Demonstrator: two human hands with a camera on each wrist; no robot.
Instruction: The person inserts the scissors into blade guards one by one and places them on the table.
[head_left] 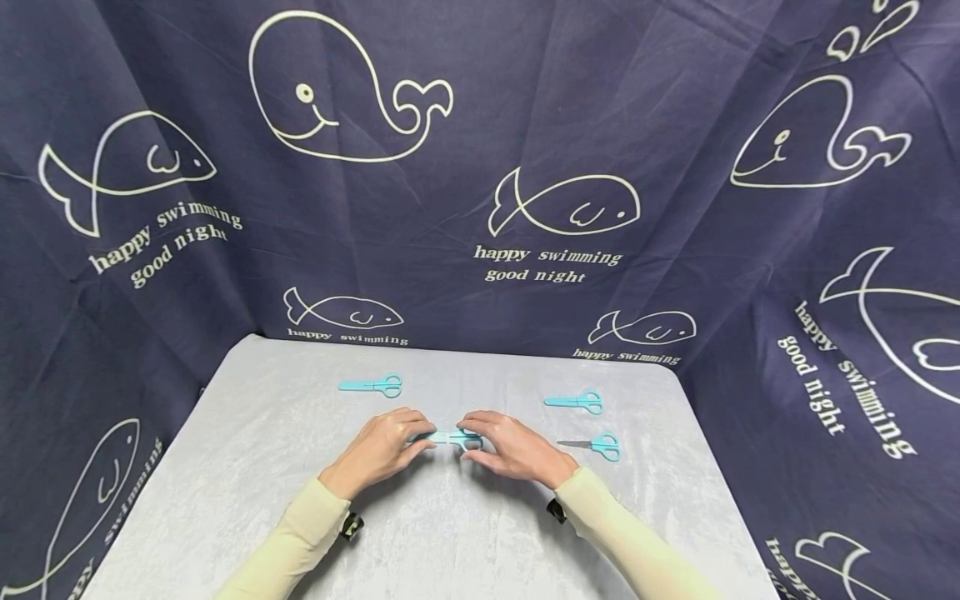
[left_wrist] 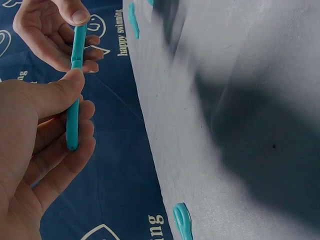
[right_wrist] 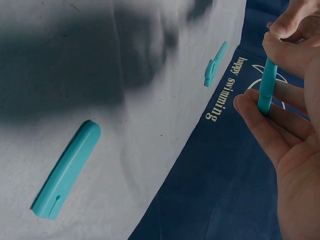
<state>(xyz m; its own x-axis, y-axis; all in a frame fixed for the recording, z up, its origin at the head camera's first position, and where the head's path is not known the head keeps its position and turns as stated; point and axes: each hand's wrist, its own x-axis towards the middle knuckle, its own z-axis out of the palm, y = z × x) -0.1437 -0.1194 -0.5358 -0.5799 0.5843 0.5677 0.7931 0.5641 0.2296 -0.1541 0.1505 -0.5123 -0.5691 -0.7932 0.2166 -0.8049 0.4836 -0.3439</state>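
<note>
Both hands hold one pair of turquoise scissors (head_left: 447, 438) in front of the body, above the table. My left hand (head_left: 386, 446) pinches the blade-cover end (left_wrist: 73, 125) between thumb and fingers. At the handle end (right_wrist: 266, 87), my right hand (head_left: 506, 446) pinches with its thumb and fingers. Edge-on in both wrist views, the scissors show little of their blades. A loose turquoise blade cover (right_wrist: 67, 170) lies on the table in the right wrist view; the head view does not show it. Scissors with bare blades (head_left: 600, 447) lie right of the right hand.
Covered scissors (head_left: 573, 402) lie at the back right of the pale cloth-covered table (head_left: 465, 542). Another covered pair (head_left: 371, 385) lies at the back left. Dark blue curtains (head_left: 450, 217) with white fish and whale prints surround the table's back and sides.
</note>
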